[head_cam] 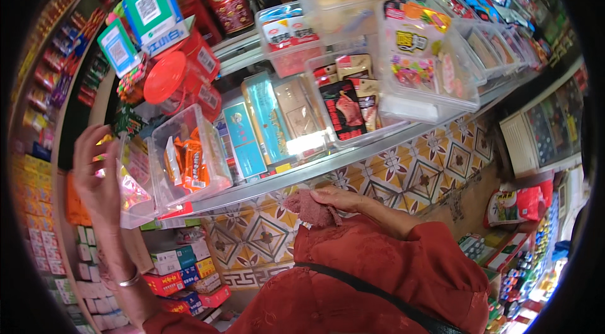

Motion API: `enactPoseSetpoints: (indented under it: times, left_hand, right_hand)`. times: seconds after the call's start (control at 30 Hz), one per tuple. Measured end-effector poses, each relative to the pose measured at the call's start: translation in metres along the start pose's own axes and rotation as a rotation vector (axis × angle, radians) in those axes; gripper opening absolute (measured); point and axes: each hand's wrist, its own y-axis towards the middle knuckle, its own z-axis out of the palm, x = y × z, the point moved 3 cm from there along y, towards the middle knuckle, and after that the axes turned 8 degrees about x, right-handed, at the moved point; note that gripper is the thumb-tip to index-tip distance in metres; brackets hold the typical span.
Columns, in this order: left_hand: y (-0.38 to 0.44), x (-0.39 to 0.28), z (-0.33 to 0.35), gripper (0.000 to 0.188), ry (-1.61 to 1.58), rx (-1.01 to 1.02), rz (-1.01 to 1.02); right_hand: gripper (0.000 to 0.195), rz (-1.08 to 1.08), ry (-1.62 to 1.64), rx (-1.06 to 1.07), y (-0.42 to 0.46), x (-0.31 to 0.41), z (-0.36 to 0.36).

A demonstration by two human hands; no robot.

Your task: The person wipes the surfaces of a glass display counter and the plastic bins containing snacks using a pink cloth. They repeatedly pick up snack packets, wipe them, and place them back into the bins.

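Note:
My left hand [97,173], a bracelet at its wrist, is raised with fingers apart beside a clear plastic bin [137,213] at the left end of the glass counter. It appears to hold nothing; whether it touches the bin, I cannot tell. My right hand [338,198] grips a crumpled reddish-pink cloth [312,208] in front of my body, below the counter's front edge. Another clear bin [217,185] with orange snack packets [194,164] stands right of the first. Flat blue boxes [246,140] lie in the middle, seemingly under the glass.
Red plastic canisters [165,77] and printed-code signs [149,8] stand at the counter's back left. Farther right are bins of packets [347,97] and a tilted bin of sweets [416,60]. Stacked cartons [165,263] sit below left; packed shelves [42,192] line the left side.

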Motion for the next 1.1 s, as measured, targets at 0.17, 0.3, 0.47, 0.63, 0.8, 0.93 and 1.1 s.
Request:
enactPoseSetpoints:
  times: [0.17,0.3,0.47,0.63,0.8,0.93,1.1]
  left_hand:
    - [0.051,-0.157,0.097,0.019,-0.241,0.231,0.243]
    - [0.102,-0.245,0.149,0.021,-0.354,0.292,0.365]
    - [0.168,-0.302,0.240,0.026,-0.185,0.269,0.484]
    - [0.199,-0.335,0.290,0.027,0.124,0.149,0.592]
    - [0.218,-0.343,0.304,0.026,0.208,0.174,0.660]
    - [0.224,-0.341,0.301,0.019,0.151,0.352,0.576]
    - [0.219,-0.343,0.287,0.008,0.079,0.281,0.693]
  right_hand:
    - [0.052,-0.138,-0.416,-0.030,-0.095,0.029,-0.039]
    - [0.046,-0.502,-0.862,-0.549,-0.185,0.036,-0.078]
    - [0.036,-0.123,-0.438,-0.908,-0.255,0.004,-0.114]
    - [0.029,-0.392,-0.169,-1.012,-0.265,-0.028,-0.139]
    - [0.029,-0.428,-0.032,-0.957,-0.267,-0.057,-0.154]
    - [0.027,-0.444,0.029,-0.907,-0.264,-0.070,-0.169]
    - [0.027,-0.458,0.052,-0.845,-0.257,-0.066,-0.172]
